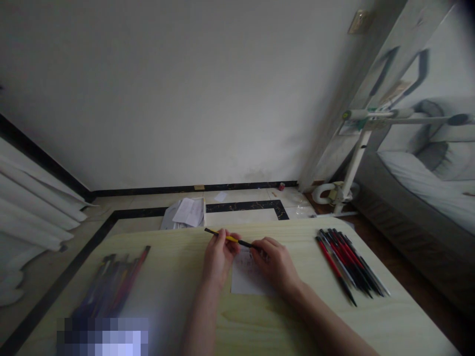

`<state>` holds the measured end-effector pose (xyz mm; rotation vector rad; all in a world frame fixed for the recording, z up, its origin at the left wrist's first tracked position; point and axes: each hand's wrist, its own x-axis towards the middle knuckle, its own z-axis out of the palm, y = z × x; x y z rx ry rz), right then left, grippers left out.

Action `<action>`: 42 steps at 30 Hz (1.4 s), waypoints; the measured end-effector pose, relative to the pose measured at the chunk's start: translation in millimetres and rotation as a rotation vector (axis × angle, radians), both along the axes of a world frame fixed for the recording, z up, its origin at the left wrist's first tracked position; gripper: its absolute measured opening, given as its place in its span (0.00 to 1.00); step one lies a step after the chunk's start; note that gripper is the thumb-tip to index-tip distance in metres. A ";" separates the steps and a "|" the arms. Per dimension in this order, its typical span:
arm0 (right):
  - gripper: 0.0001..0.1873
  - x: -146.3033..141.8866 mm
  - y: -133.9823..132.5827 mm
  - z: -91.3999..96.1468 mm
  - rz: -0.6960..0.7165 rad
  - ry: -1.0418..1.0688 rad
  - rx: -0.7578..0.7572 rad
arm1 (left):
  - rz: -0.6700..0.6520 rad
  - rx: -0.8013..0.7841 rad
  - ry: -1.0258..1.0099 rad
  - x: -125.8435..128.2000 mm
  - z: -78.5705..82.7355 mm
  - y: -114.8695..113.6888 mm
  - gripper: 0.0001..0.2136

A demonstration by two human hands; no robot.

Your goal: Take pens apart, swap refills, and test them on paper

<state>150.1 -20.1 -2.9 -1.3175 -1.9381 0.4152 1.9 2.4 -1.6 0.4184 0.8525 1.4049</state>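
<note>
Above the paper sheet [247, 283] on the wood-grain table [256, 324], a yellow-and-black pen [243, 243] is pinched by both hands, its middle by the left hand [216, 258], its near end by the right hand [277, 262]. Judged risk: with uneven pull, grip could be lost and the pen dropped; with a wide rightward swing, the red-and-black pens [349, 259] could be scattered.

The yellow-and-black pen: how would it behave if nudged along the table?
The yellow-and-black pen is probably stiff, as it runs straight between the left hand and right hand. Being slim, it is likely light. On the flat-looking table it might roll, though any clip is too small to make out.
</note>
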 end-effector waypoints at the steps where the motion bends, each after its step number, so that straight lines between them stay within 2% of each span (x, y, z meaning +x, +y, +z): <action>1: 0.06 -0.1 0.0 0.1 -0.002 0.001 -0.001 | -0.002 0.003 -0.001 -0.1 -0.4 0.2 0.10; 32: 0.06 0.1 1.2 -4.1 -0.005 0.053 -0.009 | -0.015 0.008 0.016 0.2 -0.5 -1.0 0.10; 42: 0.05 -0.4 0.8 -3.2 -0.035 0.087 -0.066 | -0.010 0.002 0.004 0.8 2.3 -1.7 0.09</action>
